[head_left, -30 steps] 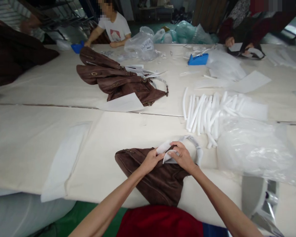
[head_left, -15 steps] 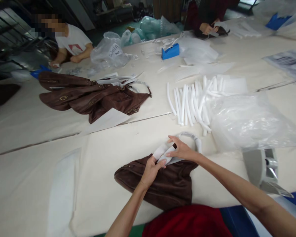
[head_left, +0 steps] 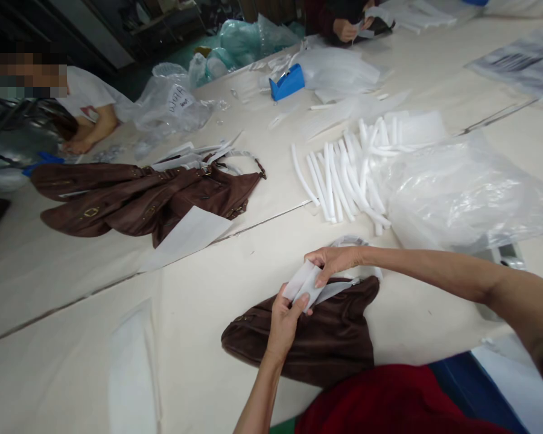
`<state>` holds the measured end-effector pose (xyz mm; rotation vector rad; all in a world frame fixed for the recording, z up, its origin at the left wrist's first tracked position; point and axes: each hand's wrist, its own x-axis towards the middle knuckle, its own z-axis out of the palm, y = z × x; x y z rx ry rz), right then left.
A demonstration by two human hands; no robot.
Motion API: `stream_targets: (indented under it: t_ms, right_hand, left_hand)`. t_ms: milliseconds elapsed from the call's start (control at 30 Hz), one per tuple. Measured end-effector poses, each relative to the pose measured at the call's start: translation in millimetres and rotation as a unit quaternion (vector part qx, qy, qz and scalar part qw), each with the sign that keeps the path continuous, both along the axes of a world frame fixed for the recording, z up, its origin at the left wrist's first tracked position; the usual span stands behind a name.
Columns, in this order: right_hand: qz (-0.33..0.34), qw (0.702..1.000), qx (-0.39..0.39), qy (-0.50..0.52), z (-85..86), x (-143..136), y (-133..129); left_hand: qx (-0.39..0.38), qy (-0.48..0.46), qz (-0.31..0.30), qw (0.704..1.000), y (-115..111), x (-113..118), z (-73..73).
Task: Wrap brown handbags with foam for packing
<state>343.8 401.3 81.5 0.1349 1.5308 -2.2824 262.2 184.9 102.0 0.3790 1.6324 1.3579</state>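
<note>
A dark brown handbag (head_left: 330,349) lies on the pale table in front of me. Above its opening, my left hand (head_left: 287,313) pinches the near end of a white foam sheet (head_left: 308,289), thumb on top. My right hand (head_left: 335,262) grips the far end of the same sheet, fingers curled over it. The sheet looks folded around something, probably part of the strap, but what lies inside is hidden. Behind my right wrist shows the bag's wrapped handle (head_left: 349,240), a curved loop in whitish covering.
Several brown bags (head_left: 163,199) lie at the left, a white sheet (head_left: 192,232) against them. White foam tubes (head_left: 335,175) and a clear plastic bag (head_left: 470,193) are at the right. Farther back stand a blue tape dispenser (head_left: 287,82) and two people at work.
My right hand has come down onto the foam sheet, its fingers closing over the far end; the dark strap bit seen there is now covered. The view has shifted.
</note>
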Motion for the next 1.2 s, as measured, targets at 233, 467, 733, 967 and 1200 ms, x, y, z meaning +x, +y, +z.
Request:
stream_targets:
  t_ms: [233, 467, 733, 967, 1200]
  right_hand:
    - [-0.06, 0.997, 0.012, 0.04, -3.9, 14.0, -3.2]
    - [-0.07, 0.977, 0.129, 0.153, 0.4, 14.9, -2.8]
    - [-0.093, 0.967, 0.182, 0.151, -3.2, 18.9, -7.6]
    - [-0.095, 0.966, 0.182, 0.158, -16.9, 12.2, -7.3]
    - [-0.303, 0.896, 0.273, 0.173, 3.1, 40.6, -13.0]
  left_hand:
    - [-0.009, 0.06, 0.019, 0.998, -0.5, -4.1, -2.5]
    - [-0.003, -0.001, -0.004, 1.0, -10.1, -14.3, -13.5]
    - [-0.053, -0.081, 0.029, 0.995, 6.7, -12.7, -0.9]
    - [-0.085, -0.082, -0.185, 0.975, 21.3, -26.4, 6.2]
    - [-0.094, -0.005, -0.115, 0.989, 22.5, -12.6, -2.2]
